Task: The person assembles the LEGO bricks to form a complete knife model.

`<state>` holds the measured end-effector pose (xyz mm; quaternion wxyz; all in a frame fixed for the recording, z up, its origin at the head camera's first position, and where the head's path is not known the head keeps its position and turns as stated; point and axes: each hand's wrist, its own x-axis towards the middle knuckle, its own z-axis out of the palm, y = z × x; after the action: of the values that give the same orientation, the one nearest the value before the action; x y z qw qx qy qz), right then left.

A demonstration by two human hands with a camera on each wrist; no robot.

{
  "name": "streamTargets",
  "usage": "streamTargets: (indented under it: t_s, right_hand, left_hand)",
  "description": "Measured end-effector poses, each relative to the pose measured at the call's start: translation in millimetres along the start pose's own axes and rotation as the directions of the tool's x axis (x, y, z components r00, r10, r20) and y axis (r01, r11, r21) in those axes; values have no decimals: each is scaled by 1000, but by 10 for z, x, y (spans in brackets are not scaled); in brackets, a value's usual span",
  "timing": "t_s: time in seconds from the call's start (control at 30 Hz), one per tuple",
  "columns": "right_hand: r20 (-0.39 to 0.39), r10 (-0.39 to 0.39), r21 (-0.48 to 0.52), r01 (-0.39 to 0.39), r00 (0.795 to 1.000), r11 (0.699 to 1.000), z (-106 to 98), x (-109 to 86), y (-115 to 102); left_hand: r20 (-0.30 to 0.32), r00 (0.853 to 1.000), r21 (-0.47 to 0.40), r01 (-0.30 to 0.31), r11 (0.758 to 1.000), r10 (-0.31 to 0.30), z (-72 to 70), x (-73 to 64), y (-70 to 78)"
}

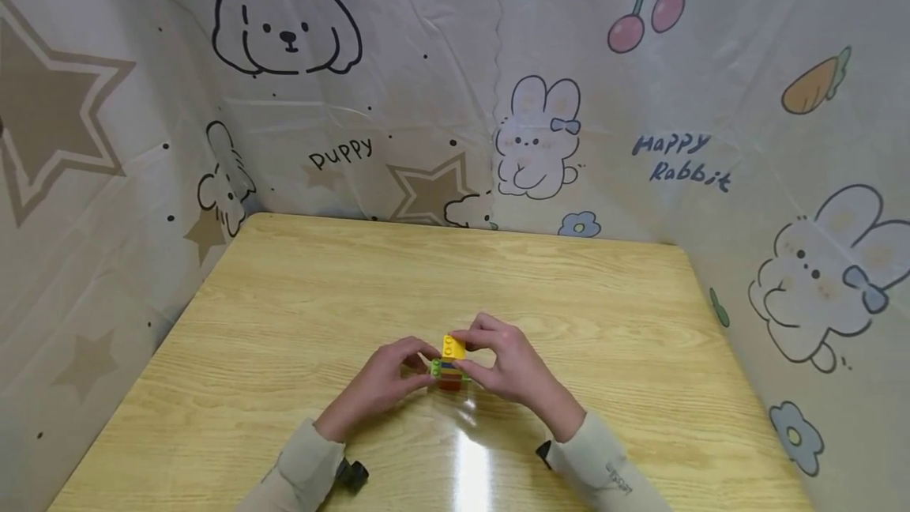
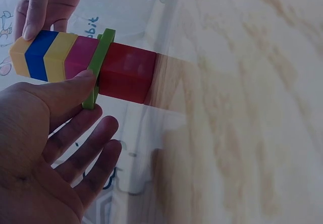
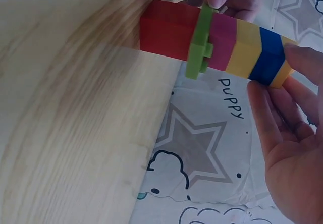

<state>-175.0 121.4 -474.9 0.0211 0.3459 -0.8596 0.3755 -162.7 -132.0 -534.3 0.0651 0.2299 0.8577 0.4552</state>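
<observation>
A tower of toy building blocks stands on the table. It rises from a red block [image 3: 168,30] through a wide green plate [image 3: 200,42], a magenta block [image 3: 222,41], a yellow block [image 3: 244,47] and a blue block [image 3: 268,57] to a yellow-orange block [image 1: 453,347] on top. My left hand [image 1: 384,376] pinches one end of the green plate, thumb against it and a fingertip at its edge; the other fingers are spread. From the other side, my right hand [image 1: 510,360] pinches the top block between thumb and fingers. Studs show on the plate's overhanging end.
The wooden table [image 1: 306,275] spreads around the tower. A printed curtain [image 1: 426,38] with cartoon animals and stars hangs along the back and both sides. Dark straps [image 1: 351,475] sit at the sleeve cuffs.
</observation>
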Motion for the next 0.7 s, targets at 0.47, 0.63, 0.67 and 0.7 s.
streamTargets:
  t_s: [0.47, 0.63, 0.67, 0.7]
  right_hand:
    - [2, 5, 63, -5, 1000, 998, 17, -9, 44]
    - [11, 14, 73, -15, 1000, 997, 9, -5, 50]
    - [13, 16, 76, -17, 1000, 997, 7, -3, 52]
    - [14, 16, 80, -17, 1000, 997, 5, -1, 53]
  left_hand:
    - [4, 1000, -21, 8, 1000, -8, 3, -6, -5]
    - [6, 1000, -22, 16, 1000, -15, 1, -9, -7]
    - [5, 1000, -22, 16, 1000, -16, -1, -10, -8]
    - [4, 1000, -24, 15, 1000, -15, -1, -10, -9]
